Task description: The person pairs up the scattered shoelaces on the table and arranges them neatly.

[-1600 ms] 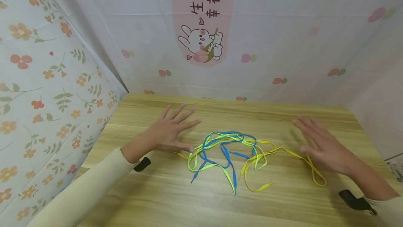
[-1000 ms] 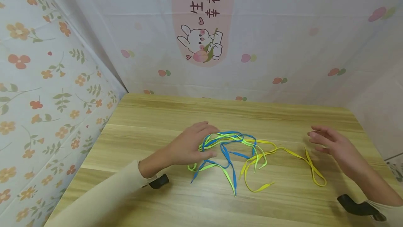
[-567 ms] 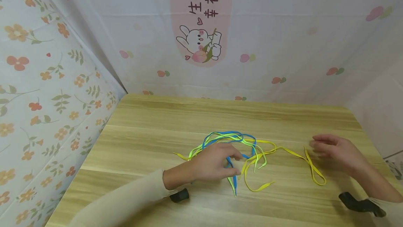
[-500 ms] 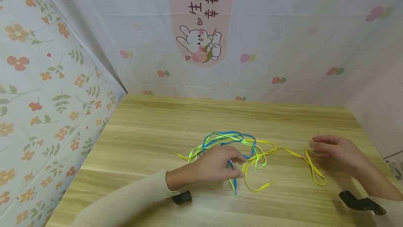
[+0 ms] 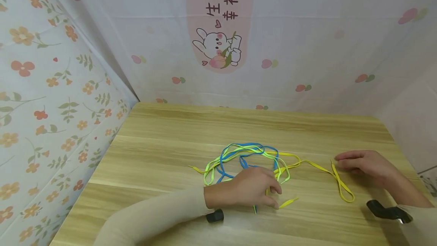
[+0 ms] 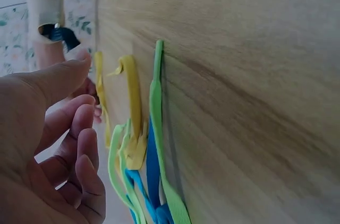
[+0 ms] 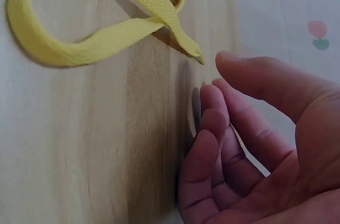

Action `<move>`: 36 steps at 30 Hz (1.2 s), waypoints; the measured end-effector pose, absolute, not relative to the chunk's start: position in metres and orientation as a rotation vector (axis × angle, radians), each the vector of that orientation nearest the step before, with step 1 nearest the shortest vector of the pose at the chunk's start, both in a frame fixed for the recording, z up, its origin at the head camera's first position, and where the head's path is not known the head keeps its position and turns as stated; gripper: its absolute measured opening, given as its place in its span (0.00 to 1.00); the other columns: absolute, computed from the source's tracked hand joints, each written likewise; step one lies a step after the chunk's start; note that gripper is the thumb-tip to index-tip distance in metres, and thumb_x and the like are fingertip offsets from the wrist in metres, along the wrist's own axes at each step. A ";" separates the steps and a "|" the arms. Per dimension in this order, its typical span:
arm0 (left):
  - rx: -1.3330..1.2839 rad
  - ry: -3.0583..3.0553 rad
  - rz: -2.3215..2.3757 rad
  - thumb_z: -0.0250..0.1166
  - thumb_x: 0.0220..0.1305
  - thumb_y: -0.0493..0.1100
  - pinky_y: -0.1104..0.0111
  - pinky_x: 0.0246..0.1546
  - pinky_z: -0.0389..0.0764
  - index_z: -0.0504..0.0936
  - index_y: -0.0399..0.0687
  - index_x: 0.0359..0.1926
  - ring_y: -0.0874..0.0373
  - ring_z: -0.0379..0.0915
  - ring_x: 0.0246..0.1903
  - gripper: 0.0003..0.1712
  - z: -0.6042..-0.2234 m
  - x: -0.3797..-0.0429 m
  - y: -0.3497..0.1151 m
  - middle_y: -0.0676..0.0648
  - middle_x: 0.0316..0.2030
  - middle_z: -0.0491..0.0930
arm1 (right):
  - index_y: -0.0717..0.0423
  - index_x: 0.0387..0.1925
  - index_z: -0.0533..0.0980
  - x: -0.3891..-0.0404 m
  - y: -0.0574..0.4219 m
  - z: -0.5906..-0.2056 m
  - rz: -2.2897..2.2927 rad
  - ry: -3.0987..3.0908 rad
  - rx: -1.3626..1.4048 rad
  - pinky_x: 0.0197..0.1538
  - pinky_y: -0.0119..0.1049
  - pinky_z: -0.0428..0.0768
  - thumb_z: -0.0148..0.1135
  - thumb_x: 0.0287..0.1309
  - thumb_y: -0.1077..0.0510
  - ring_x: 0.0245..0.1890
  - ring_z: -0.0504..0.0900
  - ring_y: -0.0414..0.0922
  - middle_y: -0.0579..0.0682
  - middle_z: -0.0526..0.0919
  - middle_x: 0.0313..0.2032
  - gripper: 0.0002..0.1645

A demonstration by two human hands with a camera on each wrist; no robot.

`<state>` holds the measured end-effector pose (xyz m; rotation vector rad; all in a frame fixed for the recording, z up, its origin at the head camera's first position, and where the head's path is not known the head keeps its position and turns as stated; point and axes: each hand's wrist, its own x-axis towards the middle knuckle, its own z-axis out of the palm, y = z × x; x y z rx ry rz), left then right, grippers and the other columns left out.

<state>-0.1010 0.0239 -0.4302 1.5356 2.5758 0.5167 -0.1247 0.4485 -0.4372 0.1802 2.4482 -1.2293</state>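
Blue, light green and yellow shoelaces lie loosely tangled on the wooden table. My left hand hovers over the right part of the tangle and hides some of it. Its thumb and fingers are apart, close to a yellow lace tip. In the left wrist view nothing is between those loosely bent fingers. My right hand is beside the right end of the yellow lace, near its tip. Its thumb and slightly bent fingers are apart and hold nothing.
The wooden table ends at a white printed cloth behind it. A floral cloth hangs along the left side. A black wrist mount sits under the left wrist, another black mount under the right.
My left hand has moved from the left of the tangle across it, rightward and nearer to me. My right hand has lowered slightly beside the yellow lace, its fingers drawn closer together. The laces lie unchanged.
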 end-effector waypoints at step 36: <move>1.392 2.617 0.339 0.81 0.62 0.66 0.80 0.24 0.69 0.92 0.69 0.33 0.78 0.69 0.31 0.13 -0.446 -0.096 0.077 0.72 0.29 0.80 | 0.61 0.49 0.90 -0.122 0.424 -0.437 -0.898 2.675 0.123 0.45 0.34 0.78 0.81 0.65 0.43 0.49 0.80 0.41 0.53 0.91 0.48 0.25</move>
